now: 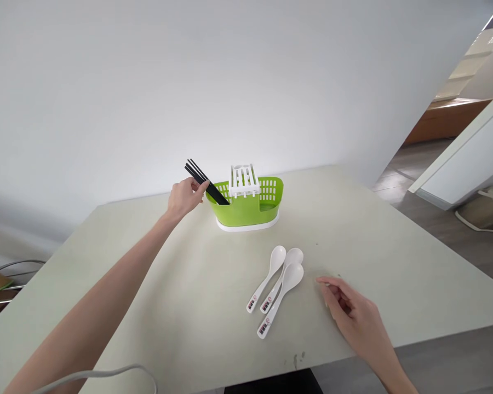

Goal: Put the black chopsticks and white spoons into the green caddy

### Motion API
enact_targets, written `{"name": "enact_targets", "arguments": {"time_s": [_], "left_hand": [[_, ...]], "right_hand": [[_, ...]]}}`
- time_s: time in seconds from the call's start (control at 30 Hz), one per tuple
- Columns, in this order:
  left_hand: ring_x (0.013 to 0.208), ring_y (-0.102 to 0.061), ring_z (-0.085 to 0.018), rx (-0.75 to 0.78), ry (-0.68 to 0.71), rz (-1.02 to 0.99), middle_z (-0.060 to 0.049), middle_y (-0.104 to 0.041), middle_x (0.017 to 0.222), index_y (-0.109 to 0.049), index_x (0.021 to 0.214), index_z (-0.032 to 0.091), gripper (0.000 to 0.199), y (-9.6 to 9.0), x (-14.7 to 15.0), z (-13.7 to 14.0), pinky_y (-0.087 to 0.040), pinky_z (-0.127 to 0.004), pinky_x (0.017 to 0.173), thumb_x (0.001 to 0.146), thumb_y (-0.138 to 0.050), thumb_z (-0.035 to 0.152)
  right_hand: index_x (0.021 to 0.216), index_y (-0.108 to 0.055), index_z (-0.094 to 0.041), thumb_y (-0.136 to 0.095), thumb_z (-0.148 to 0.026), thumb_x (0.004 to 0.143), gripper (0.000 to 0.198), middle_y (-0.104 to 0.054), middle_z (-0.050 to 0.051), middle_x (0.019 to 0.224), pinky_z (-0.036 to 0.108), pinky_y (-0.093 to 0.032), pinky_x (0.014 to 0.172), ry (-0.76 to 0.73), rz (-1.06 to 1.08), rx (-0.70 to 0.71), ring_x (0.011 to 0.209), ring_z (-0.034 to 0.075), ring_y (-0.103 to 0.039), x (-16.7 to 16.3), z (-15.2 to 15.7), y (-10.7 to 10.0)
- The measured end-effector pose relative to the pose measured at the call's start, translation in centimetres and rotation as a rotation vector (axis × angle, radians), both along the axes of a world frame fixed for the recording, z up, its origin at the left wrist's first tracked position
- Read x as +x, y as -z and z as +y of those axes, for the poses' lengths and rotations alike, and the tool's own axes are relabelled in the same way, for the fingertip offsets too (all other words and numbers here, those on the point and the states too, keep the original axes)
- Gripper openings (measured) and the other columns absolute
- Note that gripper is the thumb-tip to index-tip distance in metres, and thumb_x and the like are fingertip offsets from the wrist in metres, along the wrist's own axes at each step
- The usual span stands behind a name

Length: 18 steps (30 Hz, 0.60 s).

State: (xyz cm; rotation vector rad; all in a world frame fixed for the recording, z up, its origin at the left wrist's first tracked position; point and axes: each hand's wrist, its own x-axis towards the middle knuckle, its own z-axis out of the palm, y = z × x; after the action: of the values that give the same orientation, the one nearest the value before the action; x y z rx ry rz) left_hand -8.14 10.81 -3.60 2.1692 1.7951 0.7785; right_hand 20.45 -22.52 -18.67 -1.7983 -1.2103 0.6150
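Observation:
My left hand (185, 197) is closed around several black chopsticks (217, 193), thumb and fingers pinching them from the left. They lean to the left, and their lower ends are inside the left compartment of a green utensil basket (244, 213) with a white base. A white slotted piece (244, 179) sits over the basket's middle. Three white spoons, among them a left one (271, 271) and a front one (285, 290), lie on the table in front of it. To the right of the spoons, my right hand (353, 314) is loosely curled and open, holding nothing visible.
The pale table (181, 312) stands against a white wall (189, 82). A grey cable (98, 374) crosses the front left, near my left forearm. Dark marks (296, 358) show at the table's front edge. A wire rack (8, 295) stands beyond the left edge.

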Motion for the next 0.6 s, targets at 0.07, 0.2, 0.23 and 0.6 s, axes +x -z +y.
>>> {"name": "enact_targets", "arguments": {"time_s": [0.07, 0.2, 0.23, 0.6], "left_hand": [[0.071, -0.074, -0.023, -0.003, 0.02, -0.036, -0.004, -0.077, 0.077, -0.06, 0.084, 0.022, 0.044, 0.3, -0.3, -0.3, -0.051, -0.03, 0.064, 0.092, -0.06, 0.065], [0.061, -0.07, -0.018, 0.0, 0.036, -0.216, -0.006, -0.075, 0.081, -0.06, 0.087, 0.021, 0.056, 2.0, -1.1, -1.2, -0.053, -0.03, 0.06, 0.098, -0.044, 0.073], [0.059, -0.068, -0.018, -0.003, 0.032, -0.27, -0.006, -0.073, 0.079, -0.06, 0.088, 0.02, 0.06, 2.8, -1.4, -1.6, -0.053, -0.03, 0.059, 0.1, -0.037, 0.074], [0.053, -0.05, -0.015, -0.179, 0.094, -0.435, 0.003, -0.055, 0.06, -0.06, 0.085, 0.022, 0.054, 11.6, -4.7, -5.5, -0.042, -0.029, 0.059, 0.102, -0.039, 0.07]], "right_hand": [[0.107, -0.073, -0.025, -0.053, -0.063, 0.1, 0.044, -0.064, 0.001, 0.074, 0.025, -0.049, 0.054, 0.002, -0.004, 0.001, 0.06, 0.016, -0.057, 0.0, 0.0, 0.0], [0.108, -0.074, -0.026, -0.053, -0.062, 0.1, 0.042, -0.064, 0.001, 0.075, 0.024, -0.049, 0.054, 0.006, -0.013, 0.005, 0.06, 0.016, -0.058, -0.1, -0.1, 0.1], [0.108, -0.074, -0.026, -0.053, -0.062, 0.1, 0.042, -0.064, 0.001, 0.074, 0.024, -0.049, 0.054, 0.003, -0.016, 0.003, 0.06, 0.015, -0.057, -0.1, -0.1, 0.1], [0.105, -0.075, -0.026, -0.056, -0.064, 0.097, 0.043, -0.065, 0.0, 0.074, 0.023, -0.051, 0.058, 0.039, -0.063, -0.057, 0.061, 0.015, -0.058, -0.2, 0.2, -0.2]]}}
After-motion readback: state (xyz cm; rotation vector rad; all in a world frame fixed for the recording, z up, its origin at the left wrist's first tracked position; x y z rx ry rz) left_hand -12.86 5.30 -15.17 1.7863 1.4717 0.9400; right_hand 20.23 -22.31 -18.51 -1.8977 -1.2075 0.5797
